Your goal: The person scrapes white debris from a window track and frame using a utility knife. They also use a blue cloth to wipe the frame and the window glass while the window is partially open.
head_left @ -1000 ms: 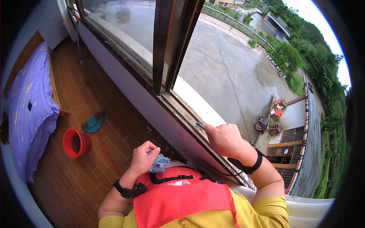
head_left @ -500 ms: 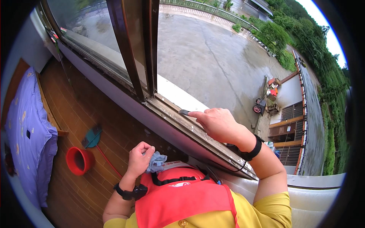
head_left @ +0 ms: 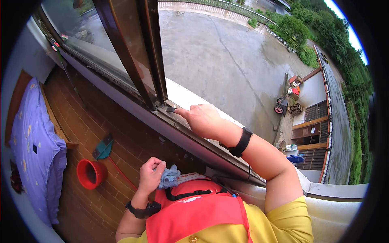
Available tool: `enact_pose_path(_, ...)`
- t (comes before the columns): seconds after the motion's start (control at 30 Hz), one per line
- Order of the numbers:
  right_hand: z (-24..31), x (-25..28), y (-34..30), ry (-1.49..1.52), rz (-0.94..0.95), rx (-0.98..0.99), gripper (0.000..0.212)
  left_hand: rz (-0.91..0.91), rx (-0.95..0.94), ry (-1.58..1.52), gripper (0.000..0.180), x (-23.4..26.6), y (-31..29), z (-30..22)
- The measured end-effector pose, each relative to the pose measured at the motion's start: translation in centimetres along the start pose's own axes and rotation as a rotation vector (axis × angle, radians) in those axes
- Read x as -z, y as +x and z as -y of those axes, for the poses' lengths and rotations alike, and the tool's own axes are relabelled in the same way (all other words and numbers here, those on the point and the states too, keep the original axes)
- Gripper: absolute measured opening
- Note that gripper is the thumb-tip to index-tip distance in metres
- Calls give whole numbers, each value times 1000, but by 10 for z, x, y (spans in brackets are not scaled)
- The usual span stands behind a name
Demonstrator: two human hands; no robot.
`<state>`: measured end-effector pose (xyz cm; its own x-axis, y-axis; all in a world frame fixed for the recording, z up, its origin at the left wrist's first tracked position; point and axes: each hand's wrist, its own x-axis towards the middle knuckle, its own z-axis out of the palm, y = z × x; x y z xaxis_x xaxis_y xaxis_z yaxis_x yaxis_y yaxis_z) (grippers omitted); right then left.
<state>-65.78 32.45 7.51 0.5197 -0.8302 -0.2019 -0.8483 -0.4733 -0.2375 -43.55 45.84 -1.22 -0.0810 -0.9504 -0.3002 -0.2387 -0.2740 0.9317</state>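
My right hand (head_left: 204,119) reaches out over the sill, fingers closed on a small dark flat-ended tool (head_left: 171,109); most of it is hidden in the grip. Its tip lies in the window track (head_left: 190,130), close to the foot of the brown window frame (head_left: 153,48). Pale specks of dirt show along the track. Closer to my body, my left hand (head_left: 149,175) is closed around a crumpled light blue cloth (head_left: 169,177), held above the floor and in front of my red apron (head_left: 202,214).
On the wooden floor at the left stand a red bucket (head_left: 82,178) and a teal dustpan (head_left: 105,149) with a red handle. A bed with a purple cover (head_left: 34,150) is beyond them. Outside the opening lies a wet concrete yard (head_left: 219,52).
My right hand has slid the tool along the track to the left, up to near the window frame's foot. My left hand still holds the cloth; the view has shifted slightly.
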Motion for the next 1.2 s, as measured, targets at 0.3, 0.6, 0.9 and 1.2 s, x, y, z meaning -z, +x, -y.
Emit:
enact_pose_path(0.3,-31,-8,-9,206,61,61,37,77,15,-49,17,-17,6,-4)
enact_pose_path(0.6,-48,48,-161,-159,465,-73,46,76,57,-35,16,-16,5,-3)
enact_pose_path(0.9,-33,3,-69,45,77,-2,46,126,21,-8,15,-28,12,-18)
enact_pose_path(1.2,-40,66,-151,-35,503,-120,39,65,78,-53,16,-19,10,-5)
